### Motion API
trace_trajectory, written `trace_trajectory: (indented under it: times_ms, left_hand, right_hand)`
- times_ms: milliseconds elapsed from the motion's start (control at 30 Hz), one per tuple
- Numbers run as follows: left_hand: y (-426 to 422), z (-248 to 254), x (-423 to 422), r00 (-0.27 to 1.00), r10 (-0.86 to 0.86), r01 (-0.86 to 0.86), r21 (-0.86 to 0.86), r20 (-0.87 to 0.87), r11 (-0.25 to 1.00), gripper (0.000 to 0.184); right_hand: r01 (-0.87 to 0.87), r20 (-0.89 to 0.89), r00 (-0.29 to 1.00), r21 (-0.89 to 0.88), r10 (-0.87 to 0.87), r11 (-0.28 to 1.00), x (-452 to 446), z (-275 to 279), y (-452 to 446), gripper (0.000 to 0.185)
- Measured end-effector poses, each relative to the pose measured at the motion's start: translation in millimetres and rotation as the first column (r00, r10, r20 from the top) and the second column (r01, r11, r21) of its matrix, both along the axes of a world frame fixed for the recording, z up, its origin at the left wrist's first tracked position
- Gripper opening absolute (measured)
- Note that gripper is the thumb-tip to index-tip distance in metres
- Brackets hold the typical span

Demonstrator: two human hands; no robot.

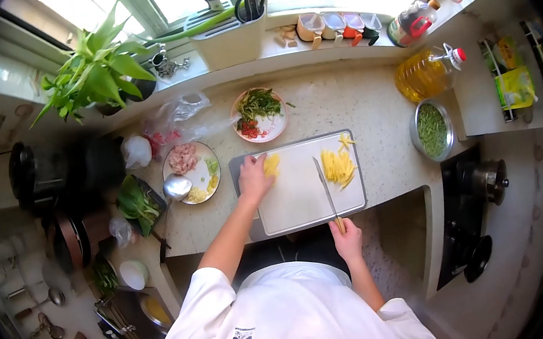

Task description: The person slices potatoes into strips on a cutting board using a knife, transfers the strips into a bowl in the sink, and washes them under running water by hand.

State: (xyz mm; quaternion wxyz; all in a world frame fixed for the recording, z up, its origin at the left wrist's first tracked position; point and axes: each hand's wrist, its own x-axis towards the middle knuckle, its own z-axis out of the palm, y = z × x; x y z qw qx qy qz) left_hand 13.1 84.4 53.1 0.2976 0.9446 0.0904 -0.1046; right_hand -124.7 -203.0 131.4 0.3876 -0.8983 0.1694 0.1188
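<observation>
A white cutting board with a grey edge lies on the counter in front of me. At its upper left, my left hand is closed on a small heap of yellow slices. My right hand grips the wooden handle of a knife at the board's lower edge, its blade pointing up and away from me. Just right of the blade lies a pile of yellow strips. The blade and my left hand are well apart.
Behind the board stands a plate of chopped greens. On the left sit a plate of meat and a ladle. To the right are a metal bowl of greens, an oil bottle and a stove.
</observation>
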Motion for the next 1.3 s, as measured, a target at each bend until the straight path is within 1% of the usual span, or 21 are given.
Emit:
trace_trajectory:
  times_ms: [67,133,233,267,367,467,567,667,733,767,833,867,967,1067,1167,1267,1300]
  left_hand:
    - [-2,-6,6,0.997,-0.011,0.008,-0.035,-0.081,0.999,0.064]
    - [-7,-9,8,0.997,-0.03,0.029,-0.013,-0.072,0.999,0.053]
    - [-18,-9,2,0.997,0.014,-0.017,-0.04,-0.076,0.999,0.048]
    - [-22,-10,-2,0.999,0.017,-0.018,-0.015,-0.045,1.0,0.042]
    - [-35,-12,-9,0.99,0.1,-0.1,0.008,-0.1,0.995,0.036]
    - [-44,-8,-15,0.993,0.117,-0.117,0.088,0.008,0.989,0.025]
    - [-52,4,-15,0.992,0.114,-0.121,0.127,0.06,0.984,0.019]
    - [-53,-8,-18,0.982,0.106,-0.127,0.136,0.154,0.982,0.018]
    - [-54,-11,-21,0.986,0.14,-0.149,0.107,0.087,0.983,0.019]
    - [-54,-12,-22,0.986,0.156,-0.161,0.092,0.054,0.983,0.019]
    - [-57,-10,-27,0.953,0.298,-0.301,-0.059,-0.05,0.952,0.025]
    - [-59,-10,-30,0.926,0.361,-0.373,-0.13,-0.109,0.919,0.028]
    - [-63,-13,-42,0.854,0.477,-0.517,-0.224,-0.209,0.826,0.04]
    - [-64,-37,-60,0.884,0.454,-0.466,-0.258,-0.111,0.846,0.057]
    - [-60,-24,-69,0.95,0.307,-0.3,-0.103,0.06,0.949,0.07]
    - [-51,-8,-62,0.977,0.205,-0.211,-0.137,-0.056,0.968,0.085]
    - [-51,-2,-58,0.987,0.155,-0.159,-0.097,-0.05,0.982,0.09]
  right_hand:
    - [-0.001,-0.009,1.0,0.008,0.001,1.0,7,4,3,0.033]
    - [-0.005,-0.017,1.0,0.034,0.005,0.999,13,0,0,0.033]
    - [-0.024,-0.041,0.999,0.045,0.025,0.999,20,-3,-6,0.033]
    - [-0.028,-0.046,0.998,0.05,0.03,0.998,21,-5,-8,0.033]
    - [-0.057,-0.04,0.997,0.081,0.06,0.995,32,-6,-15,0.034]
    - [-0.101,-0.041,0.994,0.108,0.106,0.989,38,-8,-26,0.034]
    - [-0.131,-0.068,0.988,0.115,0.14,0.985,44,-11,-39,0.034]
    - [-0.147,-0.089,0.983,0.116,0.158,0.982,50,-16,-48,0.035]
    - [-0.156,-0.096,0.981,0.117,0.168,0.981,52,-17,-53,0.036]
    - [-0.161,-0.096,0.98,0.121,0.173,0.98,54,-17,-54,0.037]
    - [-0.174,-0.104,0.977,0.123,0.187,0.977,58,-16,-56,0.037]
    - [-0.183,-0.112,0.974,0.12,0.196,0.976,60,-15,-57,0.037]
    - [-0.221,-0.109,0.966,0.11,0.233,0.969,62,-21,-60,0.037]
    - [-0.258,-0.072,0.961,0.099,0.266,0.961,62,-27,-61,0.034]
    - [-0.282,-0.046,0.956,0.106,0.288,0.953,63,-28,-61,0.032]
    - [-0.298,-0.059,0.95,0.104,0.305,0.949,65,-27,-61,0.032]
    - [-0.302,-0.068,0.948,0.1,0.309,0.948,65,-27,-61,0.032]
